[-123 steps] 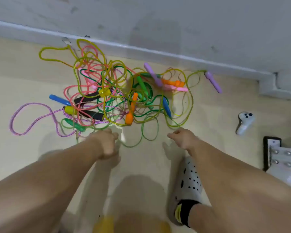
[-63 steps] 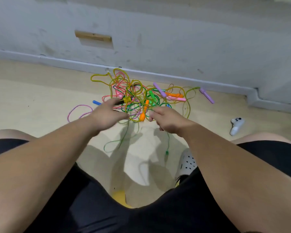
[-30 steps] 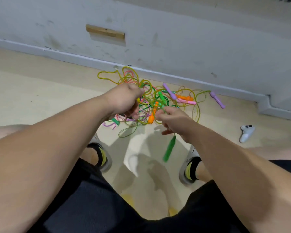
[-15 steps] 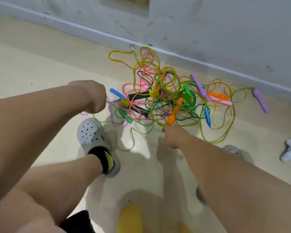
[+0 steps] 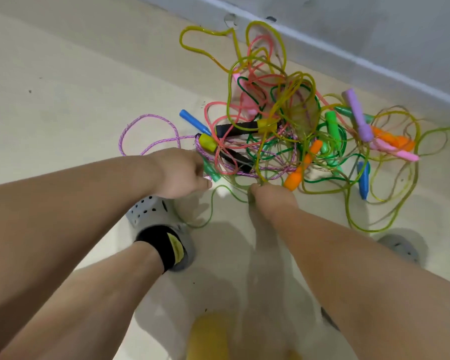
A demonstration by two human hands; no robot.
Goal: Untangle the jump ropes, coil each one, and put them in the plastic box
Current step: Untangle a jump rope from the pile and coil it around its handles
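A tangled pile of jump ropes (image 5: 283, 131) lies on the floor by the wall, with yellow, pink, green and purple cords and several coloured handles. My left hand (image 5: 182, 175) is at the pile's left edge, fingers curled on the purple braided rope (image 5: 146, 118) beside a teal handle (image 5: 209, 171). At the pile's near edge, my right hand (image 5: 270, 197) pinches a yellow-green rope (image 5: 260, 181); its fingertips are hidden. An orange handle (image 5: 296, 175) lies just right of that hand. No plastic box is in view.
The wall's baseboard (image 5: 374, 63) runs behind the pile. My grey clog (image 5: 151, 211) stands below the left hand, the other clog (image 5: 400, 249) at the right. A blurred yellow object (image 5: 211, 333) sits at the bottom edge. A thin green rope (image 5: 213, 203) trails toward my left foot.
I have bent closer to the floor. My left hand came down from the left to the pile's edge, and my right hand moved slightly forward to the ropes.
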